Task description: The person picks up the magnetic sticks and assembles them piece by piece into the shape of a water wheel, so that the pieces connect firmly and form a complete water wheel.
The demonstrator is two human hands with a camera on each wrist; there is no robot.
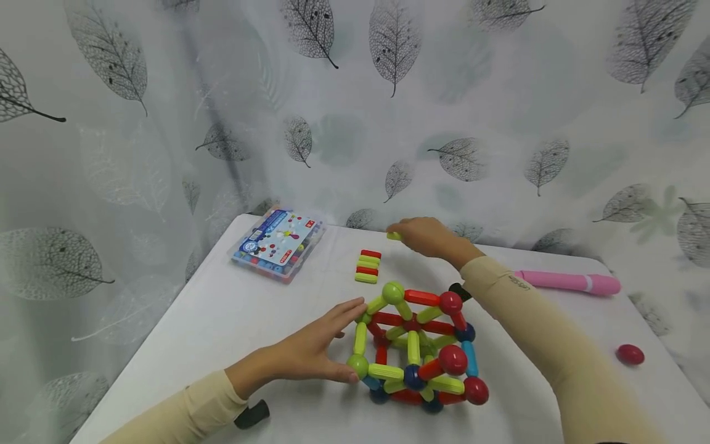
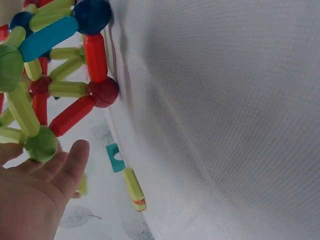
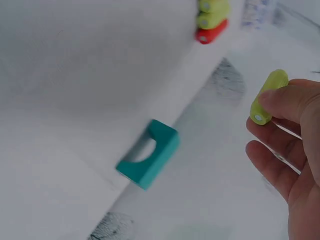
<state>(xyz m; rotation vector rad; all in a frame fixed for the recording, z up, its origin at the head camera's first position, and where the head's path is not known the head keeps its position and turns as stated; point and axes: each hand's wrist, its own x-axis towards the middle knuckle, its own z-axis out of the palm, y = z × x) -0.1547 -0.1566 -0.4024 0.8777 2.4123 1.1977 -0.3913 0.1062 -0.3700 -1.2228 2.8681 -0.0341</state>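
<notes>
The white tabletop (image 1: 233, 308) stands against a leaf-print curtain (image 1: 388, 111). At its far left a clear box (image 1: 277, 245) holds coloured pieces. The left hand (image 1: 310, 348), grip spread, rests against the rod-and-ball frame (image 1: 416, 348) near the front edge. The right hand (image 1: 427, 237) pinches a green rod (image 3: 269, 96) beyond the stacked rods (image 1: 368, 266).

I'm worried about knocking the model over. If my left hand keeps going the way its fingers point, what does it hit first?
Probably the magnetic stick-and-ball structure: the left hand lies open with fingertips already at its near side, by the green ball at the lower corner.
</notes>
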